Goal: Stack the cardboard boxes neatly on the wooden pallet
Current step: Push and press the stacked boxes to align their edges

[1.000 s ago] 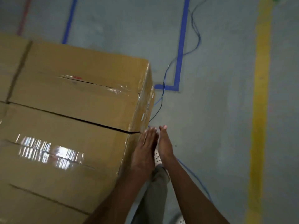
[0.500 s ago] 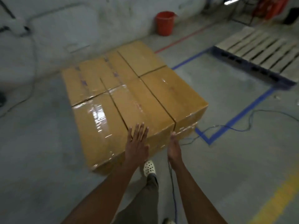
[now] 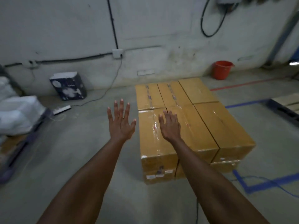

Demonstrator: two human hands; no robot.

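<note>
Lifting off the near edge, the left hand [image 3: 121, 123] is spreading empty beside, and the right hand [image 3: 170, 126] hovering loose-fingered over, the taped brown cardboard boxes [image 3: 199, 126] sitting floor-bound, well apart from the slatted wooden pallet [image 3: 288, 101]: nothing carried yet.

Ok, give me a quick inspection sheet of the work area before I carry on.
Surface: concrete floor, blue tape lines.
Job's things: cardboard boxes packed as one block on the floor; wooden pallet at right edge, apart.
Clutter: red bucket, dark carton, white sacks.
Hands: left hand open, beside the block; right hand open over it, contact unclear.
Cables: blue cable on floor; power strip lead.
Surroundings: grey wall, black hose loop.
</note>
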